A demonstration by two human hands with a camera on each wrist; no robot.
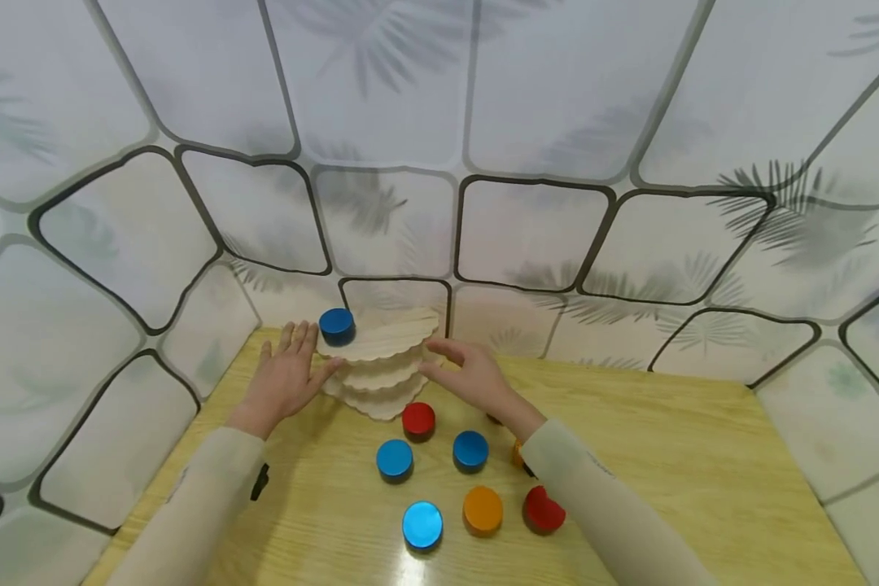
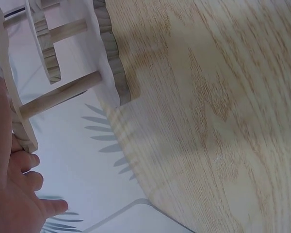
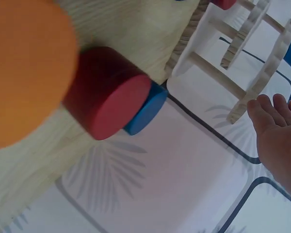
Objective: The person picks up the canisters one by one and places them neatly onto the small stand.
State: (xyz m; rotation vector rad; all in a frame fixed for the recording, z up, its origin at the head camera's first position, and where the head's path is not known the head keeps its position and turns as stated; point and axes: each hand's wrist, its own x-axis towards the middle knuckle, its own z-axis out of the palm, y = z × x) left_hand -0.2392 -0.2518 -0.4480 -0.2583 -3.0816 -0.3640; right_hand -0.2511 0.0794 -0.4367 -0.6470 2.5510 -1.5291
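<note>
A pale wooden three-tier stand (image 1: 388, 338) with scalloped edges and round dowels is at the back left of the table. A blue round block (image 1: 337, 327) sits on the left part of its top tier. My left hand (image 1: 282, 378) is at the stand's left end, fingers straight; in the left wrist view it lies against the end of the top board (image 2: 17, 114). My right hand (image 1: 472, 376) is at the opposite end, thumb and forefinger extended. The right wrist view has its fingertips (image 3: 264, 103) at the edge of the top board (image 3: 269, 63).
In front of the stand are a red block (image 1: 418, 421), several blue ones, including a light blue block (image 1: 422, 525), an orange block (image 1: 482, 510) and another red block (image 1: 542, 511). My right forearm partly covers a yellow-orange piece (image 1: 518, 454). A patterned wall (image 1: 535, 228) stands behind the table.
</note>
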